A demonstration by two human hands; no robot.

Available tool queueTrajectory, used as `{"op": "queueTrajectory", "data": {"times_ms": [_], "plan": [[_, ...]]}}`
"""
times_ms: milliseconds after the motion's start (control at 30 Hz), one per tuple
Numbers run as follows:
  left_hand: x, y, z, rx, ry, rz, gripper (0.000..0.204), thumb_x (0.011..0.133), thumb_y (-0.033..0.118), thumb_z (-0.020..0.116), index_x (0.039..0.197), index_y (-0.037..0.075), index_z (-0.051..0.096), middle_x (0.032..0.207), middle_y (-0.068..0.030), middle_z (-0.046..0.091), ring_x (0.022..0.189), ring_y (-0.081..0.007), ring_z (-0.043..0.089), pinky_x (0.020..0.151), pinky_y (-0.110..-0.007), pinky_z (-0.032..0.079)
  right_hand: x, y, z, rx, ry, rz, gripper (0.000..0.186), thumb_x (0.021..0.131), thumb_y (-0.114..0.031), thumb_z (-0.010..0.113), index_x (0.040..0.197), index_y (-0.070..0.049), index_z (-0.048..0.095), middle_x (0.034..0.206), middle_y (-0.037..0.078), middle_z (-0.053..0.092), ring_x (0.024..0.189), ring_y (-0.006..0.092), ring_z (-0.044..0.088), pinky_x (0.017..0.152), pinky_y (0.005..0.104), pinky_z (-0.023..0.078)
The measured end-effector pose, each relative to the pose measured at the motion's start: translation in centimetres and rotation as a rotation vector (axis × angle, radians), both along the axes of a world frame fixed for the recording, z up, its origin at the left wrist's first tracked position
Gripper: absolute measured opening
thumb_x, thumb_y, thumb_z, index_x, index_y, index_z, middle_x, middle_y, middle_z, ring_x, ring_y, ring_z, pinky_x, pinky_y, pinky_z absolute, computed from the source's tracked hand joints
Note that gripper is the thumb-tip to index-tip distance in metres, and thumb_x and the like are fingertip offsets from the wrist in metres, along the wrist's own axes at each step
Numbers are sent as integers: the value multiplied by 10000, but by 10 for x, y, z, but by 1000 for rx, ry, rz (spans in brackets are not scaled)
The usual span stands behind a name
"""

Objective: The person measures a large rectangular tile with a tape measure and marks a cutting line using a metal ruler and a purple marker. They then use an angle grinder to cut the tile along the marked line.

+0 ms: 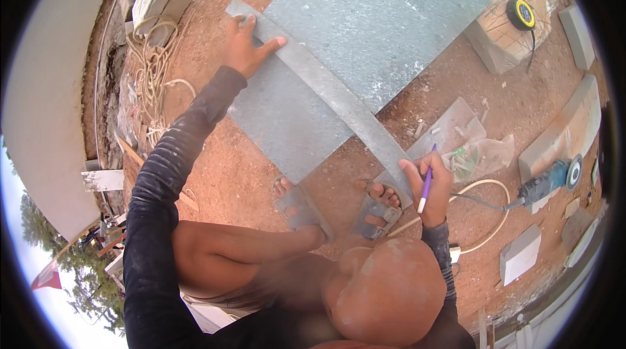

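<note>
A long grey straight strip [332, 98] lies diagonally across a large speckled grey-blue sheet [372, 16], with more of that surface showing at its lower left. My left hand [251, 45] grips the strip's upper end, thumb on top and fingers round its end. At the lower end, my right hand [425, 189] holds a purple pen [426, 183] upright among curled fingers, its thumb against the strip. A pale small slab [456, 121] and a plastic bag [486, 156] with green contents lie beside that hand.
A yellow-black tape measure [521, 14] rests on a block [495, 45] at upper right. An angle grinder [548, 179] with cord lies at right among cut blocks [520, 254]. Coiled rope [150, 75] and blocks line the wall [52, 88] at left. My sandalled feet are below the sheet.
</note>
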State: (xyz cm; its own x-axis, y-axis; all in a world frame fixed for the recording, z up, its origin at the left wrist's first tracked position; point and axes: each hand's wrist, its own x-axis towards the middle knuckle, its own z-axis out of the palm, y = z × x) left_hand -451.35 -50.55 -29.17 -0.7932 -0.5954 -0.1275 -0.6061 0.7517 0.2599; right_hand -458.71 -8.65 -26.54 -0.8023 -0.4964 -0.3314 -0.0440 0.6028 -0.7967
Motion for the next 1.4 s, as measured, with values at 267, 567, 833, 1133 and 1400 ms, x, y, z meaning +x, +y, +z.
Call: {"op": "queueTrajectory", "data": {"times_ms": [267,567,833,1133,1400], "plan": [[0,-2,-1,-11,-27,-6,992,757,599,725,1375,-104,396,1403,-267,330,1217,-408,497,955,-432,489,1,-1,-3,-38,27,-31,449,788,-195,797,678,-50,387,561,67,412,526,154,362,492,308,355],[0,-1,-1,-7,-15,-11,990,756,600,726,1363,-113,405,1401,-273,332,1224,-408,490,963,-435,483,-2,4,-2,22,-17,19,439,805,-145,782,709,-63,361,646,62,559,618,99,444,558,259,399],[0,-2,-1,-31,-33,-8,992,750,611,723,1361,-107,413,1393,-258,346,1218,-396,497,954,-428,487,-1,2,-4,-22,-7,-16,437,794,-162,788,687,-56,378,581,60,438,555,125,375,506,285,361],[-2,-1,1,11,-25,-5,1006,750,600,730,1363,-124,397,1392,-271,335,1220,-400,490,961,-425,488,1,-1,-2,-38,24,-33,435,789,-176,793,680,-50,391,553,58,384,526,140,347,485,295,347],[-3,2,-4,34,58,-1,964,745,621,725,1322,-109,475,1361,-311,396,1230,-426,470,1012,-440,429,0,3,-3,-34,33,-18,434,788,-177,793,679,-49,393,561,64,386,528,140,345,485,294,346]]}}
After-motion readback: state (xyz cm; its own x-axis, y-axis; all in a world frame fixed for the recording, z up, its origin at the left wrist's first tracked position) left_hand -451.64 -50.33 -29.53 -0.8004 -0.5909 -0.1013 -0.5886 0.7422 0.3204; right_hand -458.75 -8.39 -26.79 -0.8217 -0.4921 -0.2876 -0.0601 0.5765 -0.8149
